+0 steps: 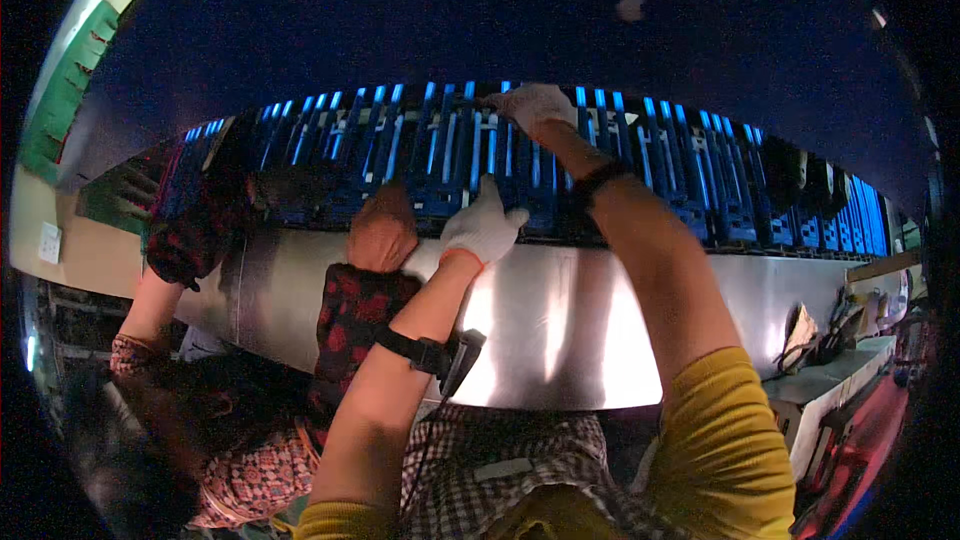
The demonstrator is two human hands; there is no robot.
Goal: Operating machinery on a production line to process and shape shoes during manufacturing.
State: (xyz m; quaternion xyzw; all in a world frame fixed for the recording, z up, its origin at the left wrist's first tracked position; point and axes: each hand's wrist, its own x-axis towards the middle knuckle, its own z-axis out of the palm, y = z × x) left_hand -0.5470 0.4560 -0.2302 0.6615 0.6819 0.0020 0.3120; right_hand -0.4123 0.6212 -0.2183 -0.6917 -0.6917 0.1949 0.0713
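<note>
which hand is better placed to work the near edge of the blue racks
Probably the left hand: it rests at the near edge of the blue racks. The right hand is stretched to their far edge.

Both hands gloved white. Left hand point(483, 225) reaching forward, fingers extended, dark strap on forearm. Right hand point(534, 105) stretched further out, arm nearly straight, dark wristband.

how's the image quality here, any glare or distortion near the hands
Head view: strong fisheye bend, black rim. Bright glare streaks on the steel panel below the left hand; the blue racks glow bright under the right hand; the co-worker's hand and the left side lie dim and murky.
</note>
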